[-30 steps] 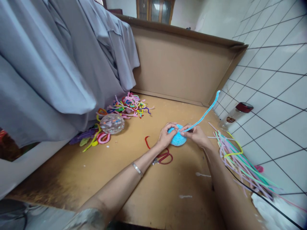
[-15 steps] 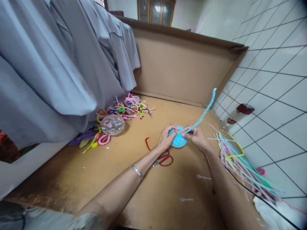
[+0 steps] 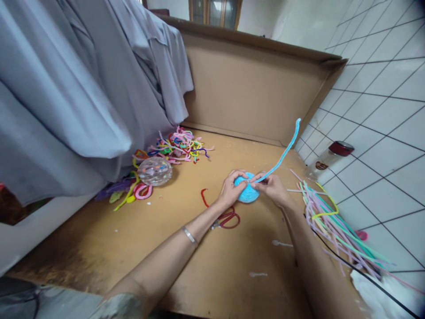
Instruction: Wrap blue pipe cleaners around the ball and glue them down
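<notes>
A round blue coil (image 3: 248,195) of fuzzy stems is held above the table between both hands. My left hand (image 3: 232,187) grips its left edge, fingers bent over the top and thumb on its face. My right hand (image 3: 269,186) pinches a blue fuzzy stem (image 3: 282,157) close to the coil's upper right. The stem's free end curves up and to the right. Red-handled scissors (image 3: 229,219) lie on the table below my left hand, partly behind the wrist. A short red stem (image 3: 203,196) rests left of the hands.
Colourful stem pieces (image 3: 181,144) and a clear faceted ball (image 3: 155,171) lie at the left by a grey cloth (image 3: 133,79). At the right are long pastel stems (image 3: 327,221), a red-lidded jar (image 3: 328,159), a black cable and white tissue (image 3: 381,288).
The view has shifted slightly. Both hands keep nearly the same hold on the coil and stem, with only slight finger movement.
</notes>
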